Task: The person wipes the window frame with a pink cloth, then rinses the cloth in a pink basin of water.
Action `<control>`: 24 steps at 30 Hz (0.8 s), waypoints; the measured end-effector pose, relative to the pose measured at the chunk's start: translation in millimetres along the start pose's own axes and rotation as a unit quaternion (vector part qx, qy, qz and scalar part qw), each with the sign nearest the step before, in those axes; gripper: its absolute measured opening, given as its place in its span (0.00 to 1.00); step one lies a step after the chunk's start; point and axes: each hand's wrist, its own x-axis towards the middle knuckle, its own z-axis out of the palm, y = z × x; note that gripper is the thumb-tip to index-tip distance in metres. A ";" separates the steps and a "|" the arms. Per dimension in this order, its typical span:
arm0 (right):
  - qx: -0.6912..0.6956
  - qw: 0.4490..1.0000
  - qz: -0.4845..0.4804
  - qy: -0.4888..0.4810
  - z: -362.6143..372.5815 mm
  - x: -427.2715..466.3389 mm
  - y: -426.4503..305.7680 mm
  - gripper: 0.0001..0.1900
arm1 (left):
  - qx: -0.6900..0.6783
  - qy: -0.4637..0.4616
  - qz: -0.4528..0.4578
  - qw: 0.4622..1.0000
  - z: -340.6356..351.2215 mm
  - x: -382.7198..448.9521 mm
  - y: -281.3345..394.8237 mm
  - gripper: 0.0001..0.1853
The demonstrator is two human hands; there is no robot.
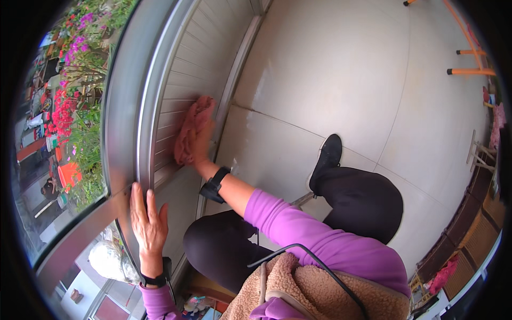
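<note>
A reddish-pink cloth [195,130] is pressed against the ribbed lower panel [192,70] of a metal-framed door or window unit. My right hand [202,146] grips it, somewhat blurred, with a black strap on the wrist. My left hand [148,222] rests on the metal frame [128,120] beside the glass, fingers extended and holding nothing. A black band circles that wrist too.
Pale floor tiles [320,60] spread right of the panel, with my black shoe [330,152] on them. Orange metal legs [472,72] stand at upper right, and brown woven furniture [468,240] at lower right. Flowering plants [64,116] show through the glass.
</note>
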 end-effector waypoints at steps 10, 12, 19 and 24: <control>-0.045 0.994 0.097 0.016 -28.3 22.7 89.6 0.22 | -0.016 -0.045 -0.063 0.997 4.8 -2.2 -3.3 0.38; -0.037 0.992 0.098 -0.071 -34.0 26.3 43.5 0.23 | -0.005 -0.045 -0.050 0.998 3.6 -2.9 -3.7 0.38; 0.019 0.992 -0.071 -0.102 -21.0 11.3 -72.7 0.27 | 0.017 -0.062 -0.076 0.995 3.5 -16.3 -5.9 0.35; 0.051 0.998 0.038 -0.024 -1.6 64.9 3.8 0.28 | 0.018 -0.084 -0.084 0.993 1.2 -23.0 -7.0 0.34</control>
